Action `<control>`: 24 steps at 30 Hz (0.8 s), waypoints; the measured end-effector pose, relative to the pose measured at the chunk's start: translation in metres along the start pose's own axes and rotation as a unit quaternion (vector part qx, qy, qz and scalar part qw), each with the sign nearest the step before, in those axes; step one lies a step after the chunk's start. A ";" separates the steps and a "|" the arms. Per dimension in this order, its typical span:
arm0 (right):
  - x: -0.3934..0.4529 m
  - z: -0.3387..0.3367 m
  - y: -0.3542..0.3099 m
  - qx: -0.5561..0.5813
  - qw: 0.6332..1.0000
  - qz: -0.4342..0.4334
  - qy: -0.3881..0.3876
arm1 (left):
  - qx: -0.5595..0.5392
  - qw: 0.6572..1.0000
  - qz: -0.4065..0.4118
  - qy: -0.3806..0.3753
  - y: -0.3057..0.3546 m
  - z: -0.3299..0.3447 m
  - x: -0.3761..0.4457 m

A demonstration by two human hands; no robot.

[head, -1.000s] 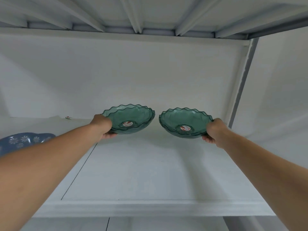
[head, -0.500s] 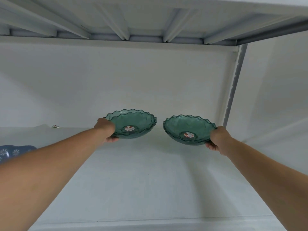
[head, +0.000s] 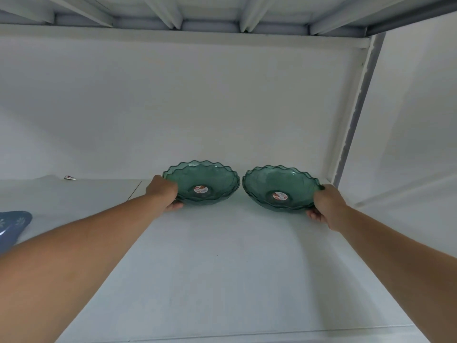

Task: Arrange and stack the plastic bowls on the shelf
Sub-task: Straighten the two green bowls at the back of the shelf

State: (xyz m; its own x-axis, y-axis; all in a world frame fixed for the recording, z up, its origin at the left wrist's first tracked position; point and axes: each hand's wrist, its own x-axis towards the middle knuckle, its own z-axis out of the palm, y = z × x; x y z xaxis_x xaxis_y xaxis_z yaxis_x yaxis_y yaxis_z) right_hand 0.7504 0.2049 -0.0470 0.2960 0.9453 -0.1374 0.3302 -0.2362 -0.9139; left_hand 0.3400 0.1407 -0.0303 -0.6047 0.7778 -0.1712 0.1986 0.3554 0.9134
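Two green bowl sets, one in each hand, side by side at the back of the shelf.

My left hand (head: 163, 191) grips the left rim of the left bowls (head: 201, 183), thumb on top and fingers underneath; my right hand (head: 326, 206) grips the right rim of the right bowls (head: 280, 188) the same way. Each set looks like two nested bowls, stickers facing me, just below frame centre. Their inner rims nearly touch, so stacking turns on that sideways gap: either set has only to lift and cross over. Both sit low on the shelf (head: 222, 268); whether they rest on it I cannot tell. A blue bowl (head: 12, 224) lies at the left edge.
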 end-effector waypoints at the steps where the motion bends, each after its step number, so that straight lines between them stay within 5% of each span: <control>1: -0.002 -0.001 -0.002 0.001 1.000 0.006 0.002 | 0.001 1.000 0.004 0.004 0.000 0.001 0.001; 6: -0.017 -0.020 -0.031 -0.233 0.968 -0.081 0.040 | 0.202 0.970 0.101 0.088 0.013 -0.009 -0.004; 13: -0.059 -0.051 -0.101 -0.356 0.897 -0.262 0.020 | 0.208 0.927 0.298 0.088 0.076 -0.053 -0.051; 24: -0.100 -0.013 -0.085 -0.338 0.892 -0.291 -0.075 | 0.278 0.929 0.239 0.048 0.030 -0.084 -0.100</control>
State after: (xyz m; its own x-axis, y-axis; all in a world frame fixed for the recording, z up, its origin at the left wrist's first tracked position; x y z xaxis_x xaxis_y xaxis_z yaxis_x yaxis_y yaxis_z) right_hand 0.7048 0.1276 0.0495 -0.2083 0.9598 0.1881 0.8683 0.2700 -0.4161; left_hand 0.3412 0.0299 0.0453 -0.4060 0.8755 0.2622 0.8137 0.2157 0.5397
